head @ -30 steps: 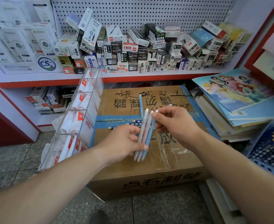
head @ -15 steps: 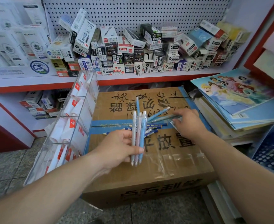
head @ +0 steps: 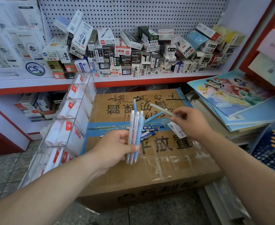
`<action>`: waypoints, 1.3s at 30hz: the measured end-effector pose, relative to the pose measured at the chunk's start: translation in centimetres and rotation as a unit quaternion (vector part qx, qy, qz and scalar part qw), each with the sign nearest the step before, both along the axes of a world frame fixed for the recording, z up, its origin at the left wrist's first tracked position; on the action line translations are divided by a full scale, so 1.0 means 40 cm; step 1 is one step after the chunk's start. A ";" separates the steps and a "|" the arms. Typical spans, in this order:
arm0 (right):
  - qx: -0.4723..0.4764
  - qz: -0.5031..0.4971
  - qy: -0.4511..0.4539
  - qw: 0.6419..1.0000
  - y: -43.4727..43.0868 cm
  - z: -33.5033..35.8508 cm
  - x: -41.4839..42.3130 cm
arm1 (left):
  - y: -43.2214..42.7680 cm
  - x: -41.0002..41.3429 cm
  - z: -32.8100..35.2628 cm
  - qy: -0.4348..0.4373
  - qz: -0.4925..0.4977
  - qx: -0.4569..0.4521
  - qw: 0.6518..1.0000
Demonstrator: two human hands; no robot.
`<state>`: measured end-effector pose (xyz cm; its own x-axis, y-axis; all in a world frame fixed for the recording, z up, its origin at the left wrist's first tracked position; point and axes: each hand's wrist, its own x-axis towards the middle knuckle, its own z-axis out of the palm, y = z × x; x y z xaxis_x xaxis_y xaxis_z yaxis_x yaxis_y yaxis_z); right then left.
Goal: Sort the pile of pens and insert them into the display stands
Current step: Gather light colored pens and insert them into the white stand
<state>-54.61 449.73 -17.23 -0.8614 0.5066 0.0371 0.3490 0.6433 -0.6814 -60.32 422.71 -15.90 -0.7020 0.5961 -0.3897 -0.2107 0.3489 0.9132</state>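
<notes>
On top of the cardboard box (head: pixel 174 159), head view, the only one there is:

- The right hand (head: pixel 190 122) has come up. Half a second back it was down on the pile of pens (head: pixel 151 129), reaching in. Now it's clear of the pile, fingers (head: pixel 176 115) pinching one pale pen (head: pixel 162 109) by its end. The pen's free end points up-left toward the box's far edge.
- The left hand (head: pixel 117 146) hasn't changed over the last second. Its fingers are wrapped round the bundle of pens (head: pixel 134 135), held upright with tips down. White, pink and blue are in front, with a taller blue one behind. It hovers over the middle of the box, left of the pile.
- The pile is thin now. A few dark blue pens lie along the blue tape band across the box's middle. One light blue pen (head: pixel 153 117) lies angled just beyond them.
- The display stand (head: pixel 72 127) is clear plastic and leans at the box's left edge. Its compartments show white packets with red labels. I can't tell if any loose pens are in it.

My read: this is still the sort and collect phase, with nothing inserted yet. The pale pen looks like the same pastel type as the bundle, so it probably goes there next. The dark blue ones look like a separate batch. An end pinch on a long pen is a weak hold and it could swing during the handover.
</notes>
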 end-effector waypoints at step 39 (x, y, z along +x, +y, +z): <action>-0.343 0.025 0.047 0.938 -0.226 0.064 -0.010 | 0.011 0.037 0.001 0.031 -0.053 0.040 0.997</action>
<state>-55.03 440.69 -14.67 -0.8940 0.3976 -0.2066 0.2482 0.0555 -0.9671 -58.85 423.17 -15.87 -0.6548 0.6957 -0.2955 -0.1194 0.2908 0.9493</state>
